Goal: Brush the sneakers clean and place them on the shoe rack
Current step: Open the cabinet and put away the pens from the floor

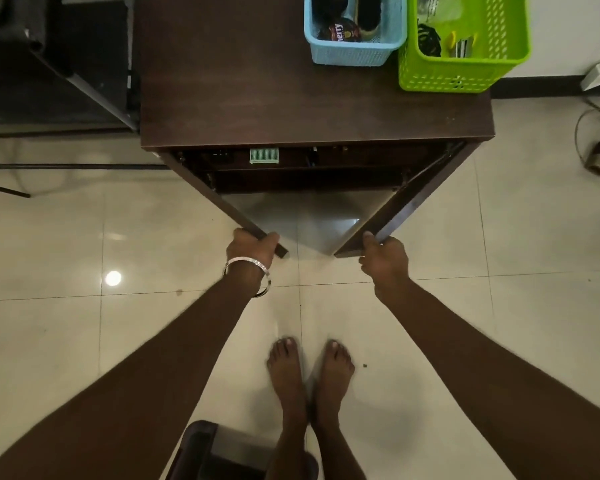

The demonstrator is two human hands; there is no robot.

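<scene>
With the left hand [253, 245] and right hand [383, 258] each clamped on a cabinet door [400, 216] edge, no sneakers being seen, bare toes [309, 348] could be struck if the doors are swung carelessly.

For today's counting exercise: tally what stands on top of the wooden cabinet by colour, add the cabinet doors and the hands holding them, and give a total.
Blue basket: 1
Green basket: 1
Cabinet doors, left door and right door, both open: 2
Hands, left hand and right hand, each gripping a door edge: 2
Total: 6
</scene>
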